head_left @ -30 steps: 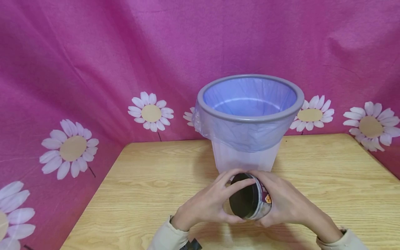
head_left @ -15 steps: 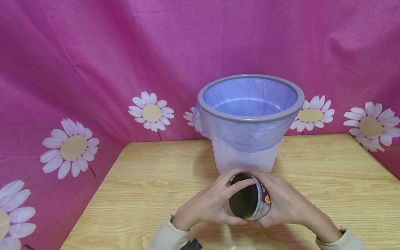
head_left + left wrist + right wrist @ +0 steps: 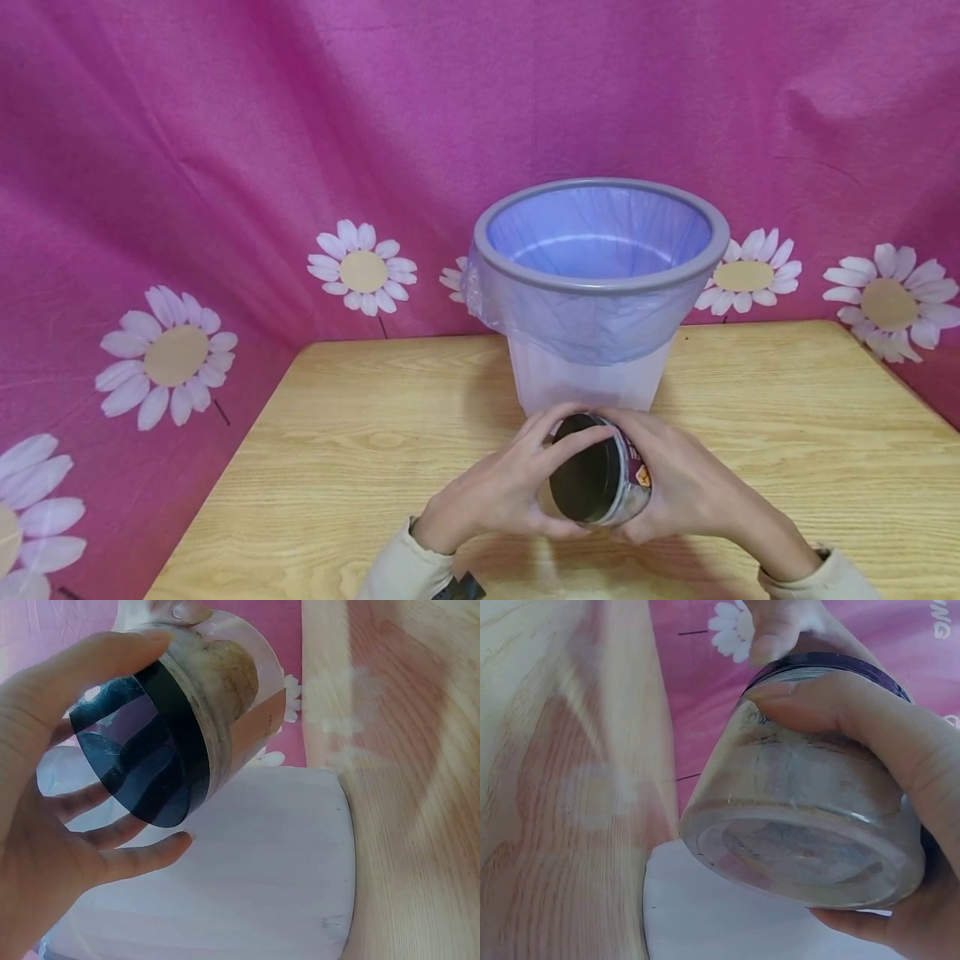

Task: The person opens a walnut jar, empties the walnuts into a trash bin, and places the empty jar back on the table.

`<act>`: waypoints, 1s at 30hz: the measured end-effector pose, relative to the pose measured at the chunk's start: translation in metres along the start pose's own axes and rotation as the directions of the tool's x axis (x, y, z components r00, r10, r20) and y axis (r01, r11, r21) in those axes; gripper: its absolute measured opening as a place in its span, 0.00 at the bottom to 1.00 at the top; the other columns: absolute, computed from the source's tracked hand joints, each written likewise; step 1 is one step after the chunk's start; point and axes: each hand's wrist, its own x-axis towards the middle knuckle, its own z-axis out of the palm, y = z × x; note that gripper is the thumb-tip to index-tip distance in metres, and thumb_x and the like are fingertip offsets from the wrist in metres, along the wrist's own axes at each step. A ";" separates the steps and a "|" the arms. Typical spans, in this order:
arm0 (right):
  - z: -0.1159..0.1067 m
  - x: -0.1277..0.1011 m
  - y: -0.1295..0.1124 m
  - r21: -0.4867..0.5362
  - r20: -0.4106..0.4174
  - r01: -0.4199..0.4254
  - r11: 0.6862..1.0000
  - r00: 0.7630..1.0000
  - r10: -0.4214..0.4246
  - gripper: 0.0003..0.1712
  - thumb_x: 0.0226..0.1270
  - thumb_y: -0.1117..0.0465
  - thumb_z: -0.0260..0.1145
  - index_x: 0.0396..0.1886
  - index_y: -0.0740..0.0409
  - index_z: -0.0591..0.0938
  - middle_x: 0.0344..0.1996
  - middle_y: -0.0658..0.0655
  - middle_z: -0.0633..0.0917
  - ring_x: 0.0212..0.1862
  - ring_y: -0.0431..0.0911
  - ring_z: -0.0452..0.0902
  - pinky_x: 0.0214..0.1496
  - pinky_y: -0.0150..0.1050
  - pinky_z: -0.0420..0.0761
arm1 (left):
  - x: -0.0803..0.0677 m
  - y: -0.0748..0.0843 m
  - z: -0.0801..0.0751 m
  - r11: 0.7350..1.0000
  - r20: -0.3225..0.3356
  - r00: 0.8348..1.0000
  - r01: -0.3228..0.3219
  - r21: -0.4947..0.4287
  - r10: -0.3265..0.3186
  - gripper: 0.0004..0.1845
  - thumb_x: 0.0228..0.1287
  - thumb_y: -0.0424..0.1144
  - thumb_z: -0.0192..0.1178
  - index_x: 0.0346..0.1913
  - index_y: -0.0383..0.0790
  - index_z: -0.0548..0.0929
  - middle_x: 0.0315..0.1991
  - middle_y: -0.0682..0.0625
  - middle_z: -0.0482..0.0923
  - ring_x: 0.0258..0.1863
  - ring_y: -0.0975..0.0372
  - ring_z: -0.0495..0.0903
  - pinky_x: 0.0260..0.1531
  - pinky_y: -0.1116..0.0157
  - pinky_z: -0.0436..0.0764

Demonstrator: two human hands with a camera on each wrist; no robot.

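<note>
In the head view a clear jar [image 3: 636, 498] with a printed label is held tipped on its side, its glossy black lid [image 3: 587, 479] facing left. My left hand [image 3: 498, 492] grips the lid, thumb and fingers spread around its edge. The jar's body is gripped by my right hand [image 3: 690, 487]. From the left wrist, the lid [image 3: 176, 742] sits on the jar, and something pale brown shows through the wall. The right wrist view faces the jar's smeared clear base [image 3: 802, 859], with the right thumb lying along the side near the lid.
Just behind the hands stands a pale bin with a grey rim [image 3: 600, 285] and a translucent bag liner [image 3: 592, 325] folded over it. The wooden table [image 3: 360, 433] meets a pink flowered cloth [image 3: 420, 108] at the back and sides. A small dark object [image 3: 467, 587] shows by the left cuff.
</note>
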 end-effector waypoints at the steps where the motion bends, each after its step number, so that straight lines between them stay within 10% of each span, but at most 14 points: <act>1: 0.000 0.000 0.000 -0.002 -0.003 0.002 1.000 1.000 -0.002 0.65 0.10 0.46 0.84 0.62 0.54 0.72 0.52 0.47 0.79 0.50 0.41 0.76 0.48 0.45 0.81 | 0.000 0.000 0.000 1.000 0.002 1.000 0.001 -0.004 -0.001 0.54 0.42 0.49 0.78 0.72 0.49 0.57 0.70 0.45 0.53 0.69 0.57 0.56 0.66 0.66 0.62; 30: 0.001 0.001 0.000 0.005 -0.013 0.027 1.000 1.000 -0.027 0.64 0.08 0.49 0.83 0.61 0.56 0.73 0.51 0.46 0.79 0.49 0.41 0.76 0.48 0.44 0.81 | 0.000 0.001 -0.001 1.000 -0.008 1.000 0.025 -0.012 -0.026 0.53 0.39 0.48 0.78 0.71 0.49 0.59 0.67 0.45 0.56 0.67 0.59 0.59 0.65 0.66 0.65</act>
